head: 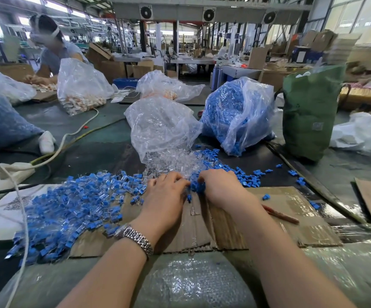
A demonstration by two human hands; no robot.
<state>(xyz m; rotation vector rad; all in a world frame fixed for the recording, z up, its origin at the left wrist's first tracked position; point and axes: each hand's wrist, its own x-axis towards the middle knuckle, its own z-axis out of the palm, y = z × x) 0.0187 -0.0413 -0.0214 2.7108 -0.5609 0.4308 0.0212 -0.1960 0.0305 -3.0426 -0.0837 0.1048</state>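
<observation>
1. Blue plugs are bunched in our right hand, with its fingers curled round them. They sit at the cardboard's 12 o'clock edge.
2. Our left hand lies at 9 o'clock of the right, with the fingertips of the two nearly meeting. Its fingers bend down onto the clear caps, and we cannot tell whether they grip one.
3. The caps spill from a clear bag at 12 o'clock of our hands.
4. A wide pile of blue-and-clear pieces spreads at 9 o'clock, partly on the cardboard and partly on the bench.
5. A bag of blue plugs stands at 1 o'clock, with a green bag beside it at 2 o'clock.
6. More loose blue plugs are scattered at 3 o'clock of the right hand.
7. A red pen lies on the cardboard at 4 o'clock of the right hand.
8. A metal watch is on our left wrist.
</observation>
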